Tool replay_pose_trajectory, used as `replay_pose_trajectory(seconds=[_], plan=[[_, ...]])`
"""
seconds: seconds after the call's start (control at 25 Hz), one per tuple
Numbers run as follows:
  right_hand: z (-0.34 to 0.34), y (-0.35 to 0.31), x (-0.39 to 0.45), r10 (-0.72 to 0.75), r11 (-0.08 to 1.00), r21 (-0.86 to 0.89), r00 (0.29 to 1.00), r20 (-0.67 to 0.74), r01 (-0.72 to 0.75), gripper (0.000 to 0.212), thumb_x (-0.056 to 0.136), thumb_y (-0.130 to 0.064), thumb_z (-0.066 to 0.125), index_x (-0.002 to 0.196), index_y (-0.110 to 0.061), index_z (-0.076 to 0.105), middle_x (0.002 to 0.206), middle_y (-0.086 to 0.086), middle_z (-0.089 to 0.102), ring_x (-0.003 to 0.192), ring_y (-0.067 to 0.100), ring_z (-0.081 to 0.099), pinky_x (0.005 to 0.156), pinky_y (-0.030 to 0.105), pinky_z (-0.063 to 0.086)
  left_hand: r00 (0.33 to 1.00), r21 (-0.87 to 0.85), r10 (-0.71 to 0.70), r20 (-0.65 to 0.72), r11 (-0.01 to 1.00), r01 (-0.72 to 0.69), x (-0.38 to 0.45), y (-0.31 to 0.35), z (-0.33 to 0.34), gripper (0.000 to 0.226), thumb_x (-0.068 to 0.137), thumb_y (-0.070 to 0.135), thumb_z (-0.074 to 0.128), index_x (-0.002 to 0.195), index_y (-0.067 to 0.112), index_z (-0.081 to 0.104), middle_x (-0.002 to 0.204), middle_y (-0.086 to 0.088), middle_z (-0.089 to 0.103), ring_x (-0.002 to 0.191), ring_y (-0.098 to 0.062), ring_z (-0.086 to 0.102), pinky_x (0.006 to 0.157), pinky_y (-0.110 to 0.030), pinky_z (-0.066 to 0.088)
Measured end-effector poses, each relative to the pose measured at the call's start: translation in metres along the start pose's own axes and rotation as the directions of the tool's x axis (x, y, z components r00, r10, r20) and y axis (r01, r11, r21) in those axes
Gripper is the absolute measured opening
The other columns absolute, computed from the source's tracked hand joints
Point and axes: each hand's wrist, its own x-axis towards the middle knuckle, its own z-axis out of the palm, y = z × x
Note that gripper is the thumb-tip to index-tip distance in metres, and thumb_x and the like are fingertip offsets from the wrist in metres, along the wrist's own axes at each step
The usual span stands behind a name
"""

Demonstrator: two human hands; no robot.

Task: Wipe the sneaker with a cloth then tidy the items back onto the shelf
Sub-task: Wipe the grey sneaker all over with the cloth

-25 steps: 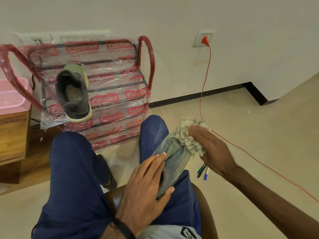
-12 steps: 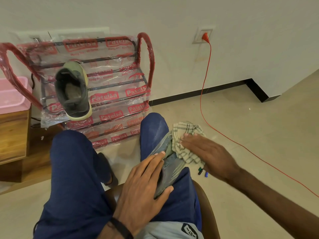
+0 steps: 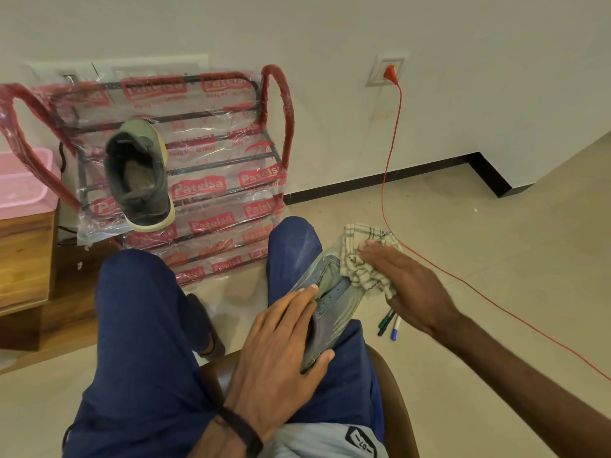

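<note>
A plain off-white wall [image 3: 330, 34] forms the background. A black skirting strip [image 3: 380, 180] runs along its base and turns around a projecting corner at the right. The floor [image 3: 496, 259] is pale beige and smooth. A wall socket [image 3: 385, 71] holds a red plug, and a red cable [image 3: 391, 153] hangs from it and trails across the floor. A wooden cabinet [image 3: 26, 256] stands at the left edge. Light is even and soft.
</note>
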Motion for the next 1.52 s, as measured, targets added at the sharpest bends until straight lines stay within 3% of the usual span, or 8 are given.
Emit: replay_pose_trajectory(seconds=[0.2,0.4,0.6,0.76,0.96,1.12,1.32,1.52], plan=[[-0.001,-0.02,-0.026,-0.258,0.966,0.014,0.95,0.175,0.259,0.09,0.066,-0.01,0.09,0.146,-0.016,0.049,0.15,0.007,0.051,0.137,0.021,0.049,0.112,0.044,0.041,0.999,-0.064,-0.035,0.0,0.997,0.035,-0.01,-0.008,0.001,0.071,0.087,0.062,0.062,0.144,0.021,0.052,0.16,0.016,0.034,0.142,-0.007,0.04,0.113,-0.027,0.032],[0.001,-0.012,0.005,0.037,0.999,0.019,0.999,-0.028,-0.036,0.07,0.078,-0.009,0.08,0.143,-0.012,0.054,0.148,0.008,0.053,0.138,0.022,0.047,0.107,0.048,0.048,0.999,-0.09,-0.042,0.009,0.995,0.043,-0.005,-0.004,-0.001,0.07,0.087,0.062,0.059,0.145,0.024,0.05,0.159,0.02,0.032,0.142,-0.005,0.038,0.115,-0.024,0.029],[-0.001,-0.027,-0.021,-0.263,0.965,0.035,0.957,0.12,0.261,0.081,0.072,-0.011,0.084,0.145,-0.015,0.05,0.149,0.007,0.051,0.139,0.019,0.046,0.114,0.041,0.036,0.998,-0.089,-0.065,0.014,0.994,0.066,-0.015,-0.012,-0.002,0.072,0.087,0.064,0.06,0.146,0.024,0.049,0.159,0.02,0.032,0.142,-0.004,0.037,0.113,-0.024,0.033],[-0.003,-0.01,-0.003,-0.007,1.0,-0.009,1.0,-0.007,0.007,0.081,0.069,-0.003,0.086,0.143,-0.013,0.053,0.148,0.009,0.052,0.137,0.017,0.045,0.109,0.047,0.045,0.998,-0.08,-0.053,0.014,0.995,0.054,-0.006,-0.004,0.0,0.071,0.087,0.064,0.058,0.145,0.024,0.05,0.158,0.02,0.033,0.141,-0.005,0.039,0.114,-0.028,0.038],[0.001,-0.021,-0.022,-0.273,0.962,0.022,0.953,0.127,0.273,0.084,0.071,-0.009,0.087,0.146,-0.015,0.049,0.15,0.008,0.051,0.138,0.02,0.048,0.112,0.045,0.042,0.999,-0.081,-0.054,0.005,0.995,0.054,-0.012,-0.008,0.0,0.072,0.087,0.062,0.06,0.146,0.023,0.048,0.158,0.018,0.035,0.14,-0.005,0.04,0.113,-0.023,0.029],[-0.001,0.0,0.007,0.03,0.999,0.011,0.998,-0.055,-0.03,0.06,0.084,-0.018,0.071,0.142,-0.012,0.054,0.144,0.011,0.056,0.134,0.025,0.05,0.098,0.055,0.054,0.999,-0.054,-0.043,0.009,0.998,0.043,-0.006,-0.001,0.002,0.071,0.087,0.062,0.059,0.146,0.022,0.049,0.158,0.018,0.034,0.14,-0.006,0.04,0.114,-0.027,0.036],[0.009,-0.03,0.0,-0.185,0.983,0.001,0.982,0.048,0.185,0.073,0.074,-0.013,0.086,0.14,-0.013,0.056,0.143,0.01,0.057,0.131,0.026,0.056,0.108,0.044,0.044,0.998,-0.084,-0.064,0.009,0.994,0.064,-0.01,-0.005,0.0,0.072,0.087,0.062,0.059,0.146,0.023,0.049,0.157,0.018,0.036,0.138,-0.006,0.041,0.112,-0.023,0.031],[0.008,-0.017,0.032,0.128,0.992,0.002,0.99,-0.063,-0.128,0.07,0.079,-0.02,0.085,0.141,-0.014,0.054,0.142,0.01,0.058,0.129,0.031,0.057,0.1,0.052,0.052,0.999,-0.07,-0.032,0.0,0.997,0.032,-0.006,0.001,0.003,0.071,0.087,0.061,0.06,0.146,0.022,0.049,0.158,0.017,0.036,0.14,-0.007,0.04,0.113,-0.029,0.039]])
